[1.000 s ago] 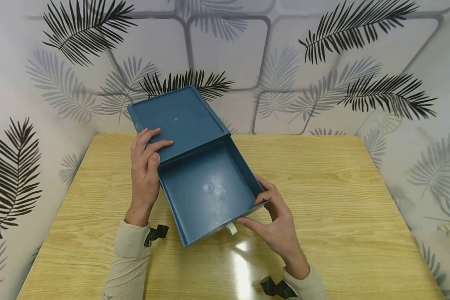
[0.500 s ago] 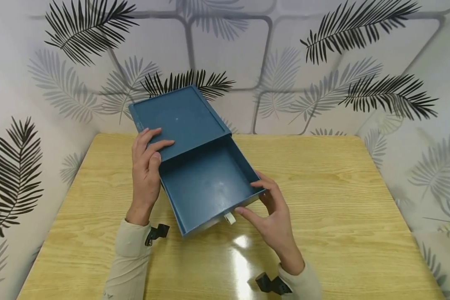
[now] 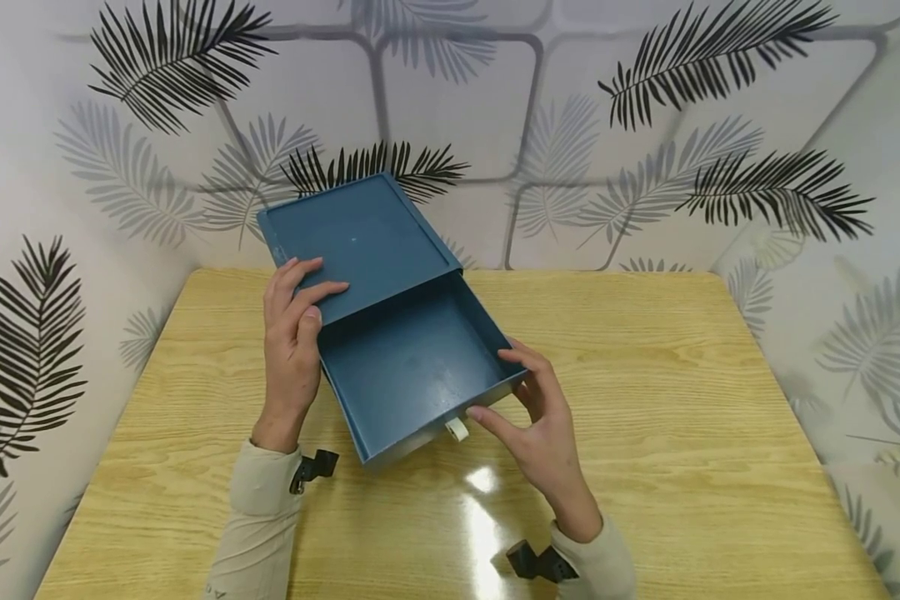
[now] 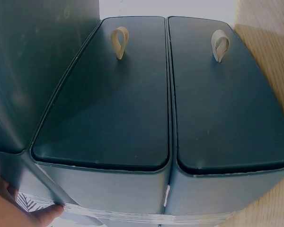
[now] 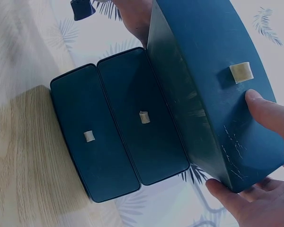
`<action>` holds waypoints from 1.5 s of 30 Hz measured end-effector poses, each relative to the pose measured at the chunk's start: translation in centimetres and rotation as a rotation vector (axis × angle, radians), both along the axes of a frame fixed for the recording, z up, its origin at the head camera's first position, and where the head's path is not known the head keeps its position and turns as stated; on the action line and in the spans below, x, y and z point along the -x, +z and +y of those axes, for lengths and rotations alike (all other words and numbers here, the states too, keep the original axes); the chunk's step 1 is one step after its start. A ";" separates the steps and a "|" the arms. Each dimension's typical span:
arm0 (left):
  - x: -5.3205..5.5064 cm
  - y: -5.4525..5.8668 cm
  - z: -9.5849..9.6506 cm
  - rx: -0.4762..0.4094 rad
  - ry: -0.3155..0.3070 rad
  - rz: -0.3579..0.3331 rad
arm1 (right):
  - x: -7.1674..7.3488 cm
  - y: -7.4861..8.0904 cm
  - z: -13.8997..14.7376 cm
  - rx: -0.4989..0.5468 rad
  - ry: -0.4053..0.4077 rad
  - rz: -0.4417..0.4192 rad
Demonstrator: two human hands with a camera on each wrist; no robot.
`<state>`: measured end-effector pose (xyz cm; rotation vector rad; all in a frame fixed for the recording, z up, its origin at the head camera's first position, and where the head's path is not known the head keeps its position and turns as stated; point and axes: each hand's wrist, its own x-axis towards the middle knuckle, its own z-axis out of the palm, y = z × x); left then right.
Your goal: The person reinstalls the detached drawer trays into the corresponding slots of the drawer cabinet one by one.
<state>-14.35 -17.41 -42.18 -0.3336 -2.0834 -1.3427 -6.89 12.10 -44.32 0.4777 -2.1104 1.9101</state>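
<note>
A blue plastic drawer unit [image 3: 360, 242] stands angled on the table, its top drawer [image 3: 412, 367] partly pulled out; no contents show inside. My left hand [image 3: 291, 350] rests on the unit's left edge, fingers extended over the top panel. With my right hand [image 3: 543, 433] I grip the drawer's front right corner: a finger reaches over the rim and the thumb lies on the front, beside a pale pull tab [image 3: 457, 429]. Both wrist views show two closed lower drawers, the middle one [image 4: 104, 104] and the bottom one [image 4: 222, 104], each with a pale loop.
The wood-grain table [image 3: 660, 417] spreads around the unit. Behind and at the sides hangs a pale backdrop [image 3: 450, 100] printed with dark and grey leaves. Clear tape [image 4: 132, 217] runs along the unit's side in the left wrist view.
The top drawer has slid a little further into the unit, away from me. My right hand has moved with it, up and slightly left. The left hand has stayed in place.
</note>
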 end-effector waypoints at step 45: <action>-0.1 0.2 0.0 0.011 0.010 -0.004 | 1.3 0.0 -1.0 -0.001 -0.005 -0.042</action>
